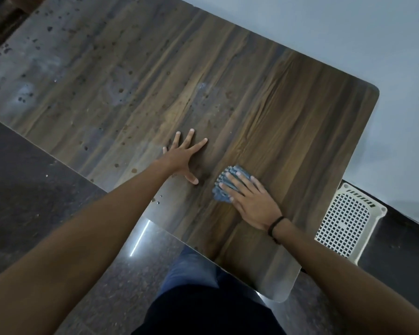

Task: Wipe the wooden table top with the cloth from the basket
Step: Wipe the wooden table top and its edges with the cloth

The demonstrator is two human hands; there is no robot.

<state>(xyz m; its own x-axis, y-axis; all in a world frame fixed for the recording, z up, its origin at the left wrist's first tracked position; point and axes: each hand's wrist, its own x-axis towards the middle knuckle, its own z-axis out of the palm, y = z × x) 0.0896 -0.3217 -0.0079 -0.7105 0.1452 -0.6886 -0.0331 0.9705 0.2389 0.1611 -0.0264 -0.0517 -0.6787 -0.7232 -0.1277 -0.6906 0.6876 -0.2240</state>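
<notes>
Wooden table top, spotted toward ten o'clock. Left hand splayed flat, empty; right hand flat on bunched cloth at five o'clock. Likely risk: spots smeared, cloth slipping out.

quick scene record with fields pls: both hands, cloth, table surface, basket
left hand: flat on the table top, fingers spread, holding nothing
right hand: fingers straight, pressing down on the cloth; black band at the wrist
cloth: blue, bunched under the right hand's fingers, on the table near the person
table top: wood grain; dark spots and dull smears on its far left part
basket: white, perforated, on the floor beside the table's right edge; contents not visible
</notes>
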